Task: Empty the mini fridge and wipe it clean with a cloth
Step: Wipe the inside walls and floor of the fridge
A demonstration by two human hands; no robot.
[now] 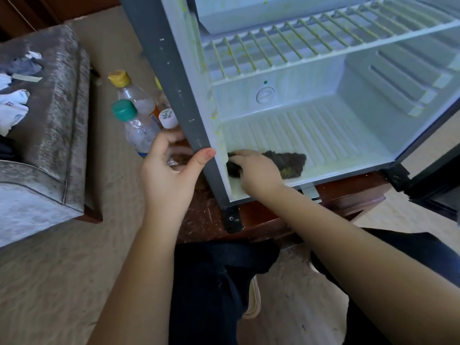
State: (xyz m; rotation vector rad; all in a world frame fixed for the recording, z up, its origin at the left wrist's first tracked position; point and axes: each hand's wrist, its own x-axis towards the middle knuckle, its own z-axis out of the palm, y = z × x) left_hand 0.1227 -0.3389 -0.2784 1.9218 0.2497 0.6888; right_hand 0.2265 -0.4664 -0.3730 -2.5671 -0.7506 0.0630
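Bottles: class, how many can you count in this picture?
3, all left of the fridge: yellow-capped bottle farthest back, green-capped bottle nearer, white-capped bottle closest to it. Others may hide behind its edge.

Inside the mini fridge [331, 130], the ribbed floor lies bare behind and to the right of the cloth [286, 163], which the right hand [254, 170] holds in the front left corner. The wire shelf [286, 43] roofs this lower space, and ridged rails jut from the right wall. The left hand [166, 168] grips the grey frame [174, 78] at its lower end. Just left of it, at least 3 bottles [137, 130] stand crowded together. The open door [438, 190] bounds the right side. Carpet [112, 195] runs free between the armchair [49, 120] and the worktop [348, 191].
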